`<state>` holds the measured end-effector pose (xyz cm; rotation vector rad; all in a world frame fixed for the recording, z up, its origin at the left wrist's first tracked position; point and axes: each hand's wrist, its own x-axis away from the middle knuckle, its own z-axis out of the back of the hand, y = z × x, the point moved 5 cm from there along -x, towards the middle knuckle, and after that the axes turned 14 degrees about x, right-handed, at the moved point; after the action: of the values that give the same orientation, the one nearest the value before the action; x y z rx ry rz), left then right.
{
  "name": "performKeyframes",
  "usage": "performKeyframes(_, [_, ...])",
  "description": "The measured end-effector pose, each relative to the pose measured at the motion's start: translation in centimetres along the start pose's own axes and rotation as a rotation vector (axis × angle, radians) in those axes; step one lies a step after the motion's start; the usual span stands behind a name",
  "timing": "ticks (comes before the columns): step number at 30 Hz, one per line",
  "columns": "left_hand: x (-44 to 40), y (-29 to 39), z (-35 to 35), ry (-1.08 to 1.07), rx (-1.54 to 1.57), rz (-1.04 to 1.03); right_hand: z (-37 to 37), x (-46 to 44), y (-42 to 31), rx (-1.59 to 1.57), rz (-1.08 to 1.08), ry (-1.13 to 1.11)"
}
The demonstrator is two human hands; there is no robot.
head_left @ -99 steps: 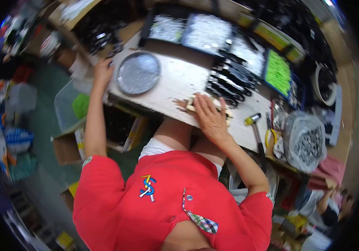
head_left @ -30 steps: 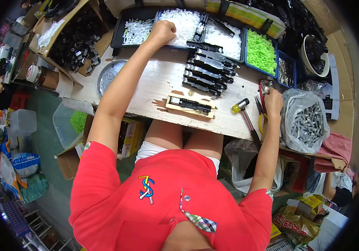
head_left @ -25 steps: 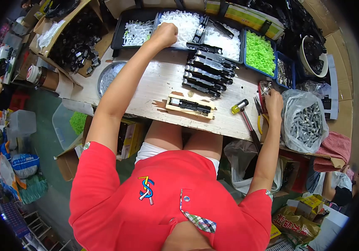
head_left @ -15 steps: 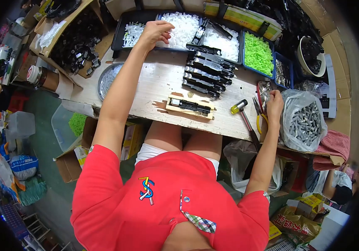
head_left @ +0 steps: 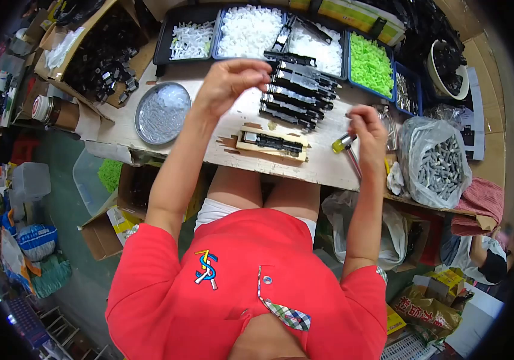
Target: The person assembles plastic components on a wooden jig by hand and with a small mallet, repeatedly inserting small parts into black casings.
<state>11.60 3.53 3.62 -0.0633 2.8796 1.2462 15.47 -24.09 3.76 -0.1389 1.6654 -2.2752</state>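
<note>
My left hand [head_left: 233, 85] is closed in a pinch over the table, beside the left end of a stack of black metal-and-plastic assemblies [head_left: 299, 93]. Whatever its fingertips hold is too small to name. Above the hammer [head_left: 344, 143] with the yellow-ended head, my right hand [head_left: 367, 129] also pinches; a tiny dark bit shows at its fingertips, but I cannot make out what it is. Between the hands, nearer my body, one black assembly [head_left: 272, 143] lies in a pale wooden holder [head_left: 246, 146]. My right forearm hides most of the pliers.
Along the back stand trays of white plastic pieces [head_left: 250, 33], green pieces [head_left: 371, 69] and small metal parts [head_left: 406, 93]. A round metal dish [head_left: 162, 114] sits left. On the right is a plastic bag of grey parts [head_left: 440, 165]. A cardboard box [head_left: 104, 66] holds black pieces.
My left hand has come back from the white-piece tray toward the stack. My right hand has lifted from beside the pliers and moved left, above the hammer.
</note>
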Motion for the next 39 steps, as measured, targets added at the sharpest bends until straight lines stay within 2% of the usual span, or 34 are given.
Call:
performKeyframes(2, [2.8,-2.9,-0.7,0.052,0.141,0.108,-4.0,0.9,-2.0,-0.039,0.021,-0.173])
performKeyframes(5, [5.7,-5.1,-1.4,0.071,0.122,0.212,-7.8,1.5,-2.8,-0.095,0.013,-0.331])
performKeyframes(13, [7.6,-4.9,-1.7,0.046,0.060,0.195,-10.6,2.0,-3.7,0.041,0.137,-0.395])
performKeyframes(18, [7.5,-4.8,-1.7,0.049,0.029,0.175,-10.8,2.2,-4.3,0.079,0.150,-0.383])
performKeyframes(23, [7.7,-4.8,-1.5,0.052,0.008,0.151,-11.1,2.5,-5.3,0.277,0.386,-0.276])
performKeyframes(27, [7.9,-5.0,-1.2,0.062,0.005,0.132,-11.7,2.7,-4.9,0.238,0.348,-0.283])
performKeyframes(30, [8.1,-5.2,-0.7,0.074,0.006,0.100,-12.3,3.0,-4.4,0.294,0.407,-0.266])
performKeyframes(32, [8.3,-5.4,-0.5,0.094,0.009,0.080,-12.2,3.0,-3.7,0.085,0.203,-0.224])
performKeyframes(34, [8.9,-5.6,-0.1,0.193,0.057,0.060,-12.1,3.3,-3.4,0.076,0.214,-0.179])
performKeyframes(39, [9.2,-6.9,0.0,0.173,0.151,0.021,-12.6,4.2,-3.4,0.138,0.328,-0.116])
